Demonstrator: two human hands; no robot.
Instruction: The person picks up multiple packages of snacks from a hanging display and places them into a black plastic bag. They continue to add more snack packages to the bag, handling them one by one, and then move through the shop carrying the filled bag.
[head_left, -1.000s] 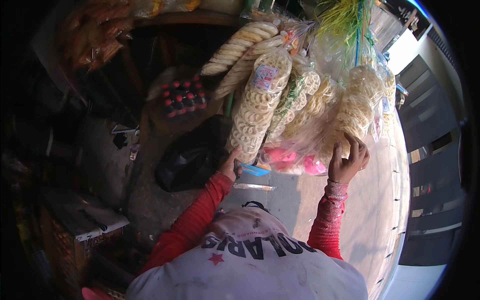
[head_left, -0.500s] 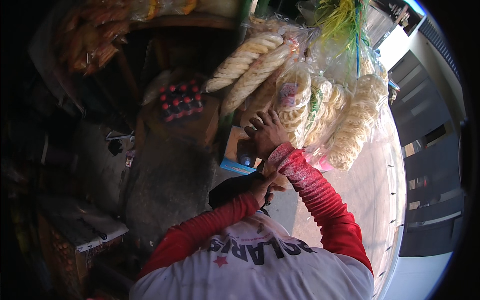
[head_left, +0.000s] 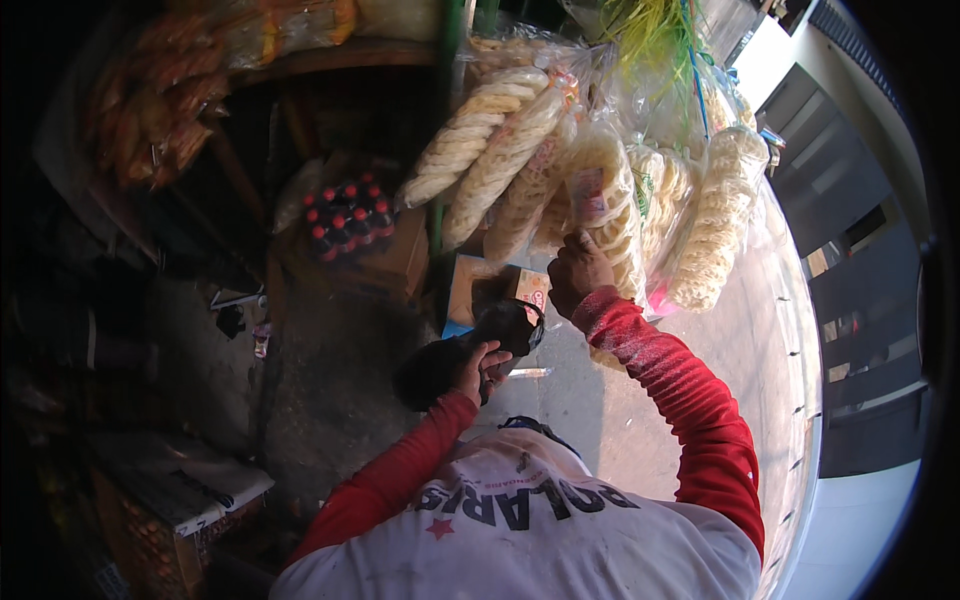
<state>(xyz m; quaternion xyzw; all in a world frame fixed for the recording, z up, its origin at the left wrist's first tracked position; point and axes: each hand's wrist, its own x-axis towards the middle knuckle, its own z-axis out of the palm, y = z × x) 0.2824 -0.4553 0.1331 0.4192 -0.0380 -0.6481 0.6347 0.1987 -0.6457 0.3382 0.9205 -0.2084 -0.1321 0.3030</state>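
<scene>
My left hand [head_left: 482, 372] is closed round a black plastic bag [head_left: 435, 372], whose loop handle stands up at its right end. My right hand [head_left: 580, 272], its fingers curled, grips the edge of a clear bag of pale ring-shaped crackers [head_left: 607, 205] that hangs ahead of me. The fingertips are partly hidden. More long cracker bags [head_left: 478, 130] hang beside it on both sides. Behind the black bag sits a small open cardboard box [head_left: 465, 285] with a blue front edge.
Dark bottles with red caps [head_left: 348, 215] stand on a brown carton [head_left: 405, 255] to the left. Yellow-green plastic strings [head_left: 655, 45] hang over the crackers. Orange-brown packets [head_left: 150, 110] hang far left. A box with a cloth-like cover [head_left: 190, 480] stands at lower left.
My right hand has gone from spread fingers to curled ones and shifted right, the cracker bag with it. My left hand has moved left, away from my right wrist, with the black bag.
</scene>
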